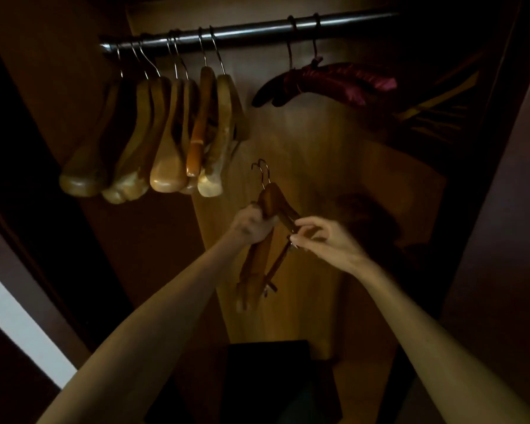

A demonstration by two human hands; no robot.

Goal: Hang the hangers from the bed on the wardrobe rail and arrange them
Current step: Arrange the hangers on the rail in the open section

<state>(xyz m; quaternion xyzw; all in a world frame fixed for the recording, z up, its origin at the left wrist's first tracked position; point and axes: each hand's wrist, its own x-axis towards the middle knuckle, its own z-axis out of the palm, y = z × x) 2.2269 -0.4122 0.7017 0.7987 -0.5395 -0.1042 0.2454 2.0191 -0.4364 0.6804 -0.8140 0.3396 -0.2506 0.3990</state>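
L hand clamped round two dark wooden hangers | R hand pinched their lower bar (clip end) | rail above, w/ light hangers bunched left

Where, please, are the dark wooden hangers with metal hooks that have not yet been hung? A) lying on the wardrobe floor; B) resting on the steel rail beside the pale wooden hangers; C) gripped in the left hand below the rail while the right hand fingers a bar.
C: the left hand grips the dark wooden hangers well below the steel rail, while the right hand pinches one bar.
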